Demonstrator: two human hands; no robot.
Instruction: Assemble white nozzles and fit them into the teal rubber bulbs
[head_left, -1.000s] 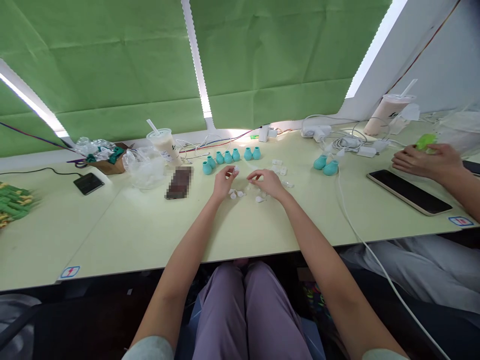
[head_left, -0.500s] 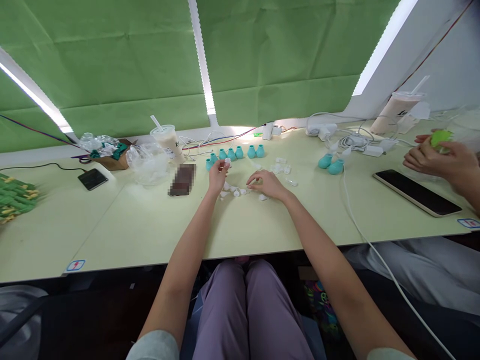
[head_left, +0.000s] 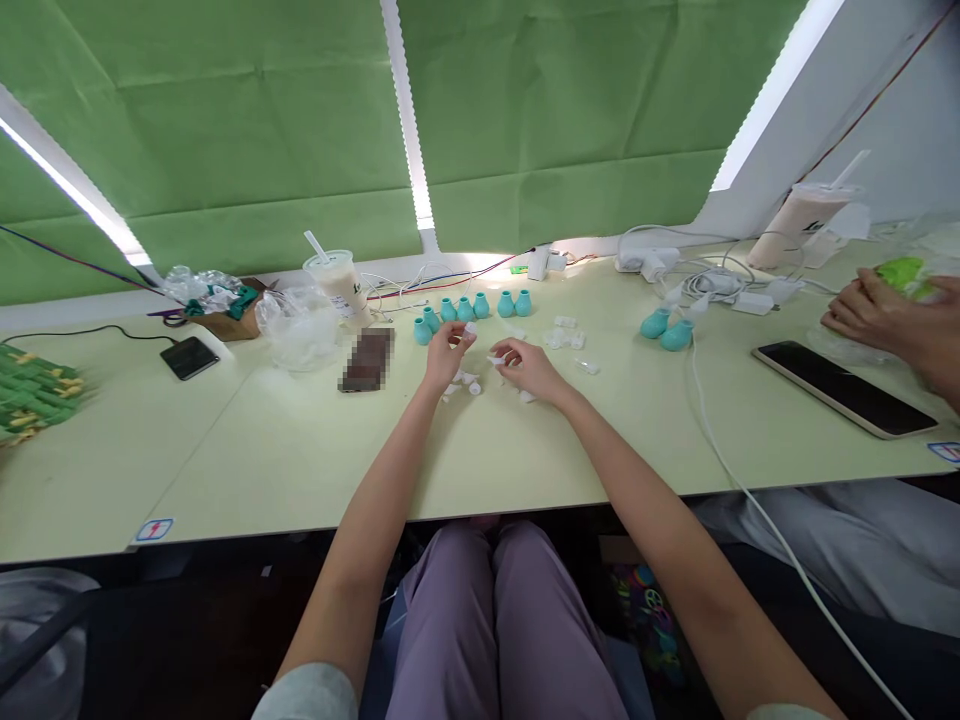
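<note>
I have the left hand (head_left: 445,354) with its fingers pinched on a white piece (head_left: 470,329), and the right hand (head_left: 534,372) with its fingers closed on a second piece (head_left: 496,360), both just above the counter (head_left: 525,460). I judge the fingertip grips suit such small parts, leaving much of each exposed. Loose pieces (head_left: 475,389) lie close below, within easy reach. Teal jars (head_left: 481,305) stand mouth up behind the left hand, probably so their openings face me; the nearest could hinder a move that way. Clear parts (head_left: 564,338) lie beyond the right hand. Two more jars (head_left: 677,335) sit farther right, beside a cable (head_left: 700,410). A co-worker's hands (head_left: 874,318) hold something green (head_left: 903,274), well apart. To the left, a bag (head_left: 295,335) and a drink (head_left: 335,288) limit the room.
</note>
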